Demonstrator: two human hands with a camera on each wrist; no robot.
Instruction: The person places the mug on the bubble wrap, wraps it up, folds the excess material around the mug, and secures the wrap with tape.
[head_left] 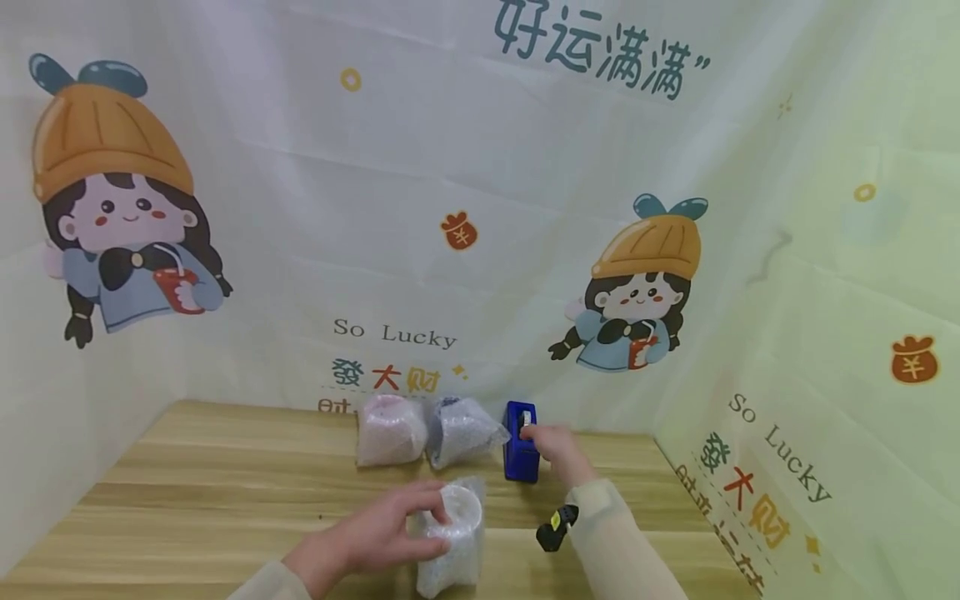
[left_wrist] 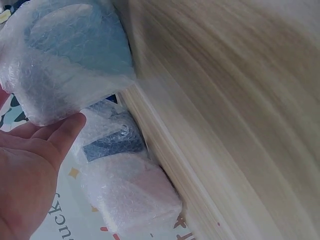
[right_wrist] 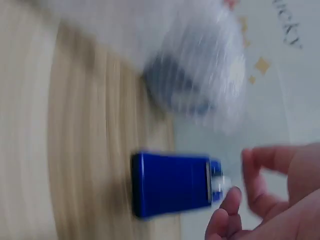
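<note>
A bubble-wrapped cup (head_left: 454, 542), its round rim facing up in the head view, stands at the front of the table. My left hand (head_left: 390, 527) grips its side, thumb and fingers spread around the wrap. The left wrist view shows fingertips pressed along the wrapped cup (left_wrist: 75, 65), which looks pale blue inside. My right hand (head_left: 557, 450) is at the far end of a blue tape dispenser (head_left: 521, 450). In the right wrist view, one fingertip lies right at the dispenser's pale tape roll (right_wrist: 220, 184), while the other fingers are bent and stand apart from it.
Two more bubble-wrapped bundles stand by the back cloth: a pinkish one (head_left: 392, 432) and one with dark blue inside (head_left: 461, 432), close to the dispenser. A printed cloth (head_left: 465, 167) hangs behind and at both sides of the wooden table (head_left: 225, 500).
</note>
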